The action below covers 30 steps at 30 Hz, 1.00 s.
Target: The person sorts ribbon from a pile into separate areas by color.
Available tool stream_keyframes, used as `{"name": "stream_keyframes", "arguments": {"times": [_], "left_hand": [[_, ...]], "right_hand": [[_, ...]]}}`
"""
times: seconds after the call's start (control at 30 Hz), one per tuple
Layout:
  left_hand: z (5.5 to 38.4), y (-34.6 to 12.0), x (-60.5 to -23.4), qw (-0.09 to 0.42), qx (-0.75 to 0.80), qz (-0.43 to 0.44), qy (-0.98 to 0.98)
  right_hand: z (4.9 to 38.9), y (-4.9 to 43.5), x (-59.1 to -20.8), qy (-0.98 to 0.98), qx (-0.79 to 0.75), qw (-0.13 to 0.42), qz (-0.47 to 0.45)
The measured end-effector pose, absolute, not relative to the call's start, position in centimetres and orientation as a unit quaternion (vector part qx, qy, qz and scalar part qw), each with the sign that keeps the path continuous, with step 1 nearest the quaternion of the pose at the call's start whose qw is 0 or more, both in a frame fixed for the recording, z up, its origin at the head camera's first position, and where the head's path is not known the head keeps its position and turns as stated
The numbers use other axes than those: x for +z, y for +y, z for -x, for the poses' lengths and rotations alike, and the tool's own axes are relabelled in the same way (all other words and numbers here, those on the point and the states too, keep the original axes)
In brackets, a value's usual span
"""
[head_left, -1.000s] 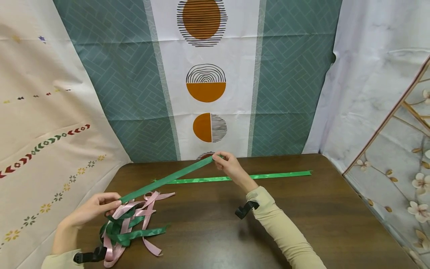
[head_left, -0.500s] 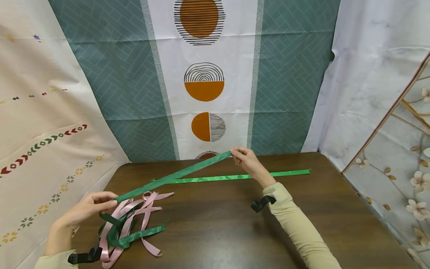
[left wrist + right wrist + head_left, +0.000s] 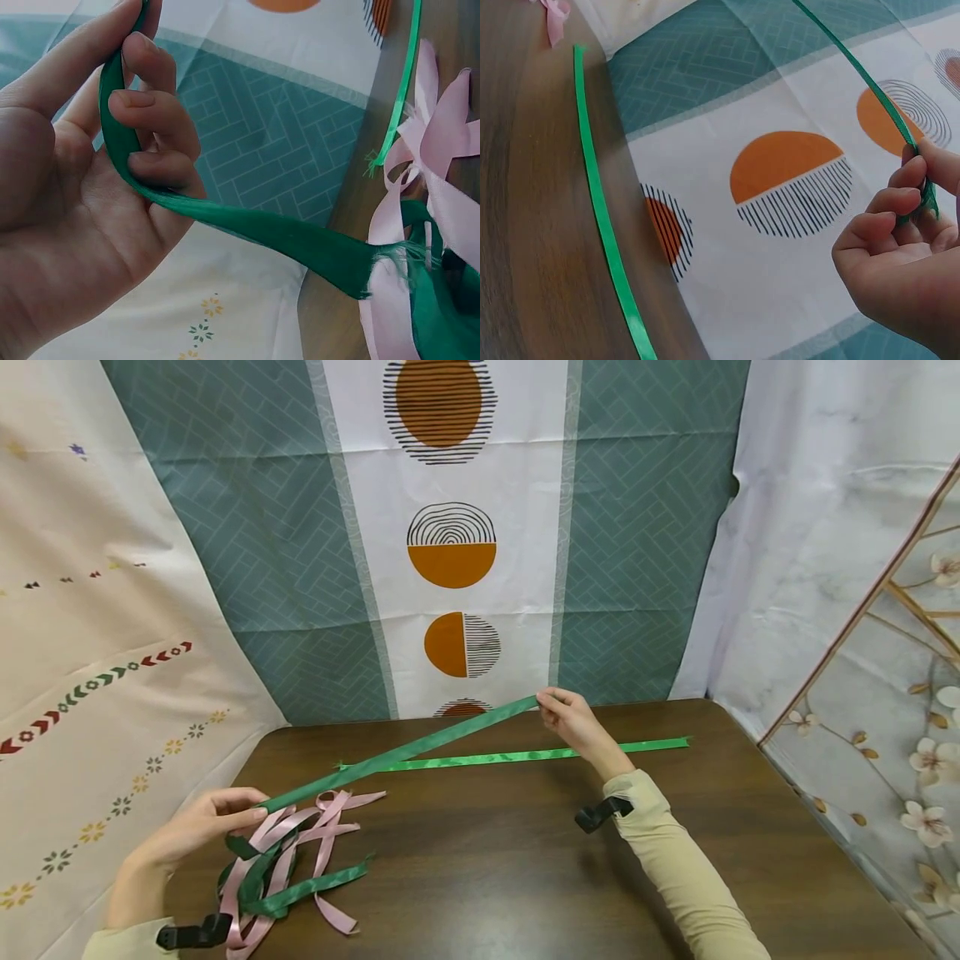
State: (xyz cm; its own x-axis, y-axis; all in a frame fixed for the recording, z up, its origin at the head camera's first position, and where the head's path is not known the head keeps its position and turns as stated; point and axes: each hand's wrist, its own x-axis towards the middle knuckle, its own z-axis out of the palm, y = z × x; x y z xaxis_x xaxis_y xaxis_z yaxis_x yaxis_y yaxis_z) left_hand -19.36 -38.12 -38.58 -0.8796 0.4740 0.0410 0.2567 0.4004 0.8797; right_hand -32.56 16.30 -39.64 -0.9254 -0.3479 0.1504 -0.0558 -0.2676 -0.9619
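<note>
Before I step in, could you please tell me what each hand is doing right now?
Left hand: closed, pinching the dark green ribbon.
Right hand: closed, pinching the dark green ribbon near its end.

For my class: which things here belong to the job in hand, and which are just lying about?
In the job:
left hand
right hand
dark green ribbon, stretched between them

Seemingly lying about, not held:
bright green ribbon, straight on the table
pink ribbons, heaped with more dark green ribbon

Brown table (image 3: 480, 877), patterned teal backdrop (image 3: 450, 597), right drape (image 3: 832, 535) perhaps marbled
</note>
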Motion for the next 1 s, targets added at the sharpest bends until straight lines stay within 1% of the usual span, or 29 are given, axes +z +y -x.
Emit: {"name": "stream_keyframes", "arguments": {"times": [0.2,0.4,0.57,0.83,1.0], "left_hand": [[20.0,-37.7,-38.9,0.122,0.497,-0.224,0.829],[20.6,-37.4,-39.1,0.110,0.485,-0.218,0.840],[20.8,-37.4,-39.5,0.112,0.487,-0.208,0.841],[21.5,-37.8,-40.2,0.138,0.519,-0.176,0.825],[22.3,-37.5,-40.9,0.132,0.529,-0.143,0.826]], "right_hand": [[33.3,18.6,-40.8,0.608,-0.774,0.094,0.149],[34.2,21.7,-42.5,0.641,-0.751,0.094,0.132],[34.0,24.5,-43.6,0.668,-0.730,0.101,0.098],[33.5,28.3,-44.7,0.684,-0.718,0.109,0.069],[33.2,30.1,-44.9,0.694,-0.705,0.129,0.059]]}}
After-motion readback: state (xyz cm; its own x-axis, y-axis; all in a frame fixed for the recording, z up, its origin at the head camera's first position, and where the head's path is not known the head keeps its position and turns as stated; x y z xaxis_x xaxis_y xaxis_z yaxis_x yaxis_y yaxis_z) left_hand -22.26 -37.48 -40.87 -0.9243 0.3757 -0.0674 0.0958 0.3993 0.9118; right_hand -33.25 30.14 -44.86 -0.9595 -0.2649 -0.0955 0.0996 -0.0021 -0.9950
